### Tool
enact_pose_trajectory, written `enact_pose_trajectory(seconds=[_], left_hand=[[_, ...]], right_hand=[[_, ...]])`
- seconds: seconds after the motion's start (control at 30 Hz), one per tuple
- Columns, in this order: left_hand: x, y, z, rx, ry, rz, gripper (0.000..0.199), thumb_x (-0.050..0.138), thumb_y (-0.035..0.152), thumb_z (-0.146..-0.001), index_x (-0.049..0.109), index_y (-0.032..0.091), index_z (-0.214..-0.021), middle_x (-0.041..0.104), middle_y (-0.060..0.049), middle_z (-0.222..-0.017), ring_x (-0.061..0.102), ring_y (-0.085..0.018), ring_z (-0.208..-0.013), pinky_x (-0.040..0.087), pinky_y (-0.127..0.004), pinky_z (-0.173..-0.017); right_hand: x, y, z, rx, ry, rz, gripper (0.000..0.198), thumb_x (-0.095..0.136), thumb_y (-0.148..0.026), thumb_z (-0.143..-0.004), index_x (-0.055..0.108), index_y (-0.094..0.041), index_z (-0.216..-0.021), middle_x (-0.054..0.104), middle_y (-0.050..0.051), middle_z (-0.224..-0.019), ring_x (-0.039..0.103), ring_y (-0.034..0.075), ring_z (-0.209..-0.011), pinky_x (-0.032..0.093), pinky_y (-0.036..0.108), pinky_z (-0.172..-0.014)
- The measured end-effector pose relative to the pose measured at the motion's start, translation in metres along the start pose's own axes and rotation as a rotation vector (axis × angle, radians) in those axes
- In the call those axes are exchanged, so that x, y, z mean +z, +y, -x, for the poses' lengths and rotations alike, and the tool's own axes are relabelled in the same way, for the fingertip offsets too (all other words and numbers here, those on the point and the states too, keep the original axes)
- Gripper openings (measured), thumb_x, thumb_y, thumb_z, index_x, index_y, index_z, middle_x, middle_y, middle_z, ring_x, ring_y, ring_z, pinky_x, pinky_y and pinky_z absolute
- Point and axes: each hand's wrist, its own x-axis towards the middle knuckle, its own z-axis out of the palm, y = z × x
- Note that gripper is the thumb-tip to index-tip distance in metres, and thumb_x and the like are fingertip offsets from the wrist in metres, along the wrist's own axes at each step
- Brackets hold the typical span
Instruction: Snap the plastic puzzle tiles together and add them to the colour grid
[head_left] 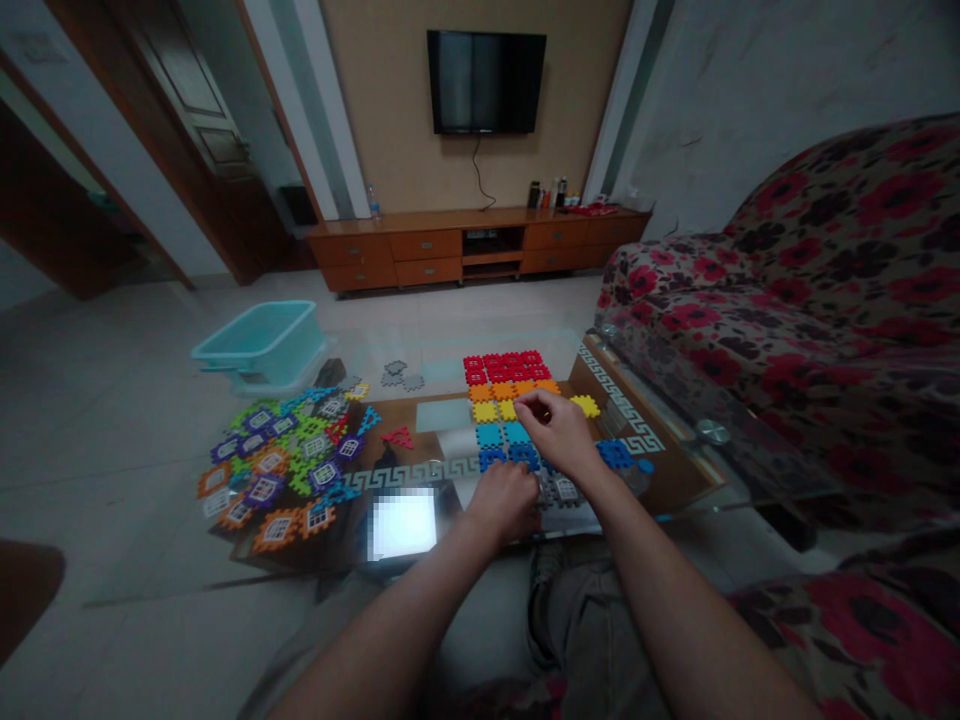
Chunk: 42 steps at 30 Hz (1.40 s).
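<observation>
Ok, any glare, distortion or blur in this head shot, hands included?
Head view: dim overall; glare at a blown-out white patch, pixelated along its left edge. Head view: wide-angle distortion, door frame leaning and sofa stretched. Head view: left hand, right hand and coloured tiles readable but soft in fine detail.

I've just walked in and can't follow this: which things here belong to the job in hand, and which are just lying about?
Likely part of the job: left hand; right hand; rows of red tiles, orange tiles, yellow tiles and blue tiles; mixed tile pile.

Apparently just about: television; bottle on the wooden cabinet; flowered sofa.
</observation>
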Motion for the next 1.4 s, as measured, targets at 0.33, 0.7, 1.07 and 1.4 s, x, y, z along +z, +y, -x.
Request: enact_pose_trajectory(seconds=[0.33, 0.7, 1.07, 1.4], left_hand=[[-0.001, 0.002, 0.0, -0.013, 0.001, -0.013, 0.024, 0.065, 0.033, -0.08, 0.067, 0.014, -0.093, 0.069, -0.012, -0.096, 0.066, -0.027, -0.094, 0.052, -0.037, -0.082], [-0.001, -0.003, 0.009, -0.01, 0.064, 0.034, 0.036, 0.066, 0.044, -0.076, 0.068, 0.012, -0.093, 0.069, -0.014, -0.093, 0.066, -0.029, -0.091, 0.052, -0.038, -0.082], [-0.022, -0.057, 0.045, -0.261, 0.165, 0.04, 0.036, 0.053, 0.049, -0.086, 0.066, 0.016, -0.091, 0.067, -0.012, -0.093, 0.066, -0.027, -0.088, 0.049, -0.036, -0.078], [-0.027, -0.132, 0.081, -0.483, 0.313, -0.05, 0.03, 0.045, 0.041, -0.093, 0.061, 0.018, -0.083, 0.061, -0.009, -0.089, 0.061, -0.023, -0.087, 0.044, -0.032, -0.076]], right_hand=[[0.001, 0.001, 0.0, 0.016, -0.007, -0.019, 0.016, 0.059, -0.029, -0.085, 0.069, -0.018, -0.082, 0.07, 0.002, -0.074, 0.063, 0.016, -0.066, 0.046, 0.026, -0.062], [0.003, 0.001, 0.001, -0.004, -0.034, 0.003, 0.014, 0.058, -0.026, -0.085, 0.069, -0.018, -0.083, 0.069, 0.002, -0.074, 0.062, 0.015, -0.066, 0.045, 0.026, -0.062], [0.017, 0.01, 0.007, -0.145, -0.249, 0.17, 0.011, 0.055, -0.019, -0.085, 0.066, -0.017, -0.083, 0.064, 0.002, -0.074, 0.058, 0.015, -0.068, 0.039, 0.026, -0.064], [0.028, 0.012, 0.009, -0.153, -0.366, 0.213, 0.01, 0.055, -0.02, -0.086, 0.065, -0.018, -0.084, 0.062, 0.002, -0.073, 0.056, 0.015, -0.067, 0.037, 0.026, -0.063]])
